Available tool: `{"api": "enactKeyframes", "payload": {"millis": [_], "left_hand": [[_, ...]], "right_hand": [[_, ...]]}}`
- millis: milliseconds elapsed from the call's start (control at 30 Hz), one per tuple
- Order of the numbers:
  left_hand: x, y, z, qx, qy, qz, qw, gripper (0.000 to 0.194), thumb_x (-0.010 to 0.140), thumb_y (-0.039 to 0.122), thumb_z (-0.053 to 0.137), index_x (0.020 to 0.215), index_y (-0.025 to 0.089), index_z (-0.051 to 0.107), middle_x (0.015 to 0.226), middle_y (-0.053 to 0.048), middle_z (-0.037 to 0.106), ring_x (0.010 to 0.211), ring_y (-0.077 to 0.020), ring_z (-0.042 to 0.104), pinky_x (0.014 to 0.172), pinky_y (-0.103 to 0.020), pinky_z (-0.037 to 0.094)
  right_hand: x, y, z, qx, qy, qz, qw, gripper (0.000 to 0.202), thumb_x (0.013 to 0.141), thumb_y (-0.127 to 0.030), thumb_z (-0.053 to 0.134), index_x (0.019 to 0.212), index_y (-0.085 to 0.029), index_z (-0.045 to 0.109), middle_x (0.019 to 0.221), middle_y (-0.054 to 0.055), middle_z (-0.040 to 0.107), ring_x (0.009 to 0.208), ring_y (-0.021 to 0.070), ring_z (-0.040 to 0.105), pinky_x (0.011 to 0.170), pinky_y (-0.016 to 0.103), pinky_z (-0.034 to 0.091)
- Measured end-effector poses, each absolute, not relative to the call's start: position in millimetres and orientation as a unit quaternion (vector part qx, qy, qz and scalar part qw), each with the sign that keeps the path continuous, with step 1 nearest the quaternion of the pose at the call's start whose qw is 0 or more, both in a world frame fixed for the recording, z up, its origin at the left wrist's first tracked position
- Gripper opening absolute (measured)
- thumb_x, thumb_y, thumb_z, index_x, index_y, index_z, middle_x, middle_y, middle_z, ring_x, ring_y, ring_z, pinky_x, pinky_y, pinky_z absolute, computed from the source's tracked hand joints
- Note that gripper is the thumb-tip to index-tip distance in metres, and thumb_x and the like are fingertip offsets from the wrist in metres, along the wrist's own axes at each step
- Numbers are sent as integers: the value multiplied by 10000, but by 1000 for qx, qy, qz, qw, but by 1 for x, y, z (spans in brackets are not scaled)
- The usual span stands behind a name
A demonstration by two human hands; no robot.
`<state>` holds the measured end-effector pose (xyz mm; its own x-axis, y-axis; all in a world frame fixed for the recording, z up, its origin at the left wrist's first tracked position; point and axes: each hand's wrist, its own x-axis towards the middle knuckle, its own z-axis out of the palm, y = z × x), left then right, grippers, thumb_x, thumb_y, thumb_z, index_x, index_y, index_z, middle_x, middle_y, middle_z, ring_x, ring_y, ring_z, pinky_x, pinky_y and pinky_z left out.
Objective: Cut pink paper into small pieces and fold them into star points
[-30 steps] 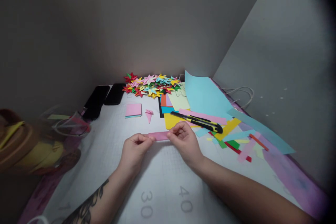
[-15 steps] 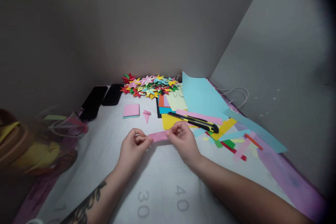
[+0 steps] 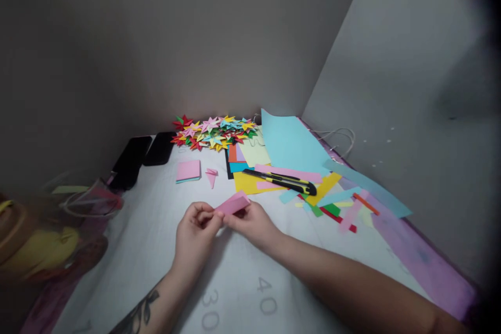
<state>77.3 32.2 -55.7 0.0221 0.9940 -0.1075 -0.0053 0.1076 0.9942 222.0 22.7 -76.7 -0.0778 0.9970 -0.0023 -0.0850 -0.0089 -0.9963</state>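
Note:
Between my two hands is a folded pink paper strip (image 3: 234,203), tilted up toward its right end, above the white, number-printed surface. My left hand (image 3: 199,229) pinches its left end. My right hand (image 3: 250,223) has its thumb along the lower edge close to the left thumb, with its fingers behind the paper. Beyond the hands lie a small folded pink paper piece (image 3: 212,177) and a stack of square papers (image 3: 188,171) with pink on top.
Colourful folded paper stars (image 3: 215,133) are heaped at the back. A yellow-black utility knife (image 3: 282,181) rests on coloured paper, near scattered strips (image 3: 332,209) and a large light-blue sheet (image 3: 293,138). Two black phones (image 3: 159,148) lie back left; a clear bag (image 3: 92,201) stands left.
My right hand has slid left along the strip, its thumb now beside the left thumb. The strip's right end has tilted upward. The view has shifted slightly.

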Motion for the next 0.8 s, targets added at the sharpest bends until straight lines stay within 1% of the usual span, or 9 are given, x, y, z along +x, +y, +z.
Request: {"api": "enactKeyframes", "payload": {"millis": [133,200,300,400,500,600,667,733,800], "left_hand": [[79,31,-55,484,510,460,542,300,664,298,733,798,192,486,586,39,634,570,-100,554,598,-201,409],[79,31,-56,475,506,457,556,315,665,293,731,807,198,466,563,55,618,545,-89,529,584,-190,390],[78,32,-57,447,512,447,581,339,670,301,724,822,208,436,542,75,599,492,-67,469,534,-166,340],[77,34,-59,425,521,442,594,357,664,296,724,840,211,426,529,90,576,473,-55,435,512,-152,305],[75,36,-61,411,530,448,591,363,654,288,728,849,207,433,516,98,549,468,-50,422,507,-149,292],[74,39,-64,404,531,455,590,363,654,302,731,848,205,440,516,94,542,472,-55,426,507,-153,296],[74,39,-64,406,525,459,590,352,659,312,728,832,206,440,510,95,531,471,-57,426,504,-155,296],[75,38,-63,419,518,462,585,340,666,320,724,811,204,439,514,92,533,479,-59,436,509,-157,302],[77,35,-62,444,510,458,577,332,670,326,723,802,201,445,530,84,548,500,-64,457,524,-161,319]], "right_hand": [[222,20,-68,-450,-468,572,501,254,732,-414,706,809,-174,680,769,18,674,696,164,585,662,288,447],[222,20,-67,-447,-444,581,515,248,707,-397,729,776,-166,672,733,9,658,661,145,560,642,273,432],[224,24,-70,-470,-385,564,560,271,648,-368,767,622,-169,585,554,-46,534,515,86,428,500,220,328],[233,32,-73,-473,-319,565,596,293,625,-351,760,572,-178,530,457,-87,401,427,53,287,422,209,197],[248,39,-71,-477,-278,547,629,254,587,-315,758,584,-173,547,487,-82,426,413,38,262,407,211,164],[256,40,-70,-486,-279,530,637,261,593,-321,759,596,-174,543,511,-80,426,412,35,260,399,209,156],[254,37,-71,-487,-305,545,611,257,630,-359,750,652,-181,566,512,-82,429,403,40,266,391,207,166],[245,31,-72,-471,-354,576,566,257,652,-379,750,745,-184,610,552,-67,491,425,56,337,407,205,238],[235,25,-72,-443,-406,596,532,269,662,-372,753,814,-176,647,645,-29,582,525,88,462,499,222,357]]}}
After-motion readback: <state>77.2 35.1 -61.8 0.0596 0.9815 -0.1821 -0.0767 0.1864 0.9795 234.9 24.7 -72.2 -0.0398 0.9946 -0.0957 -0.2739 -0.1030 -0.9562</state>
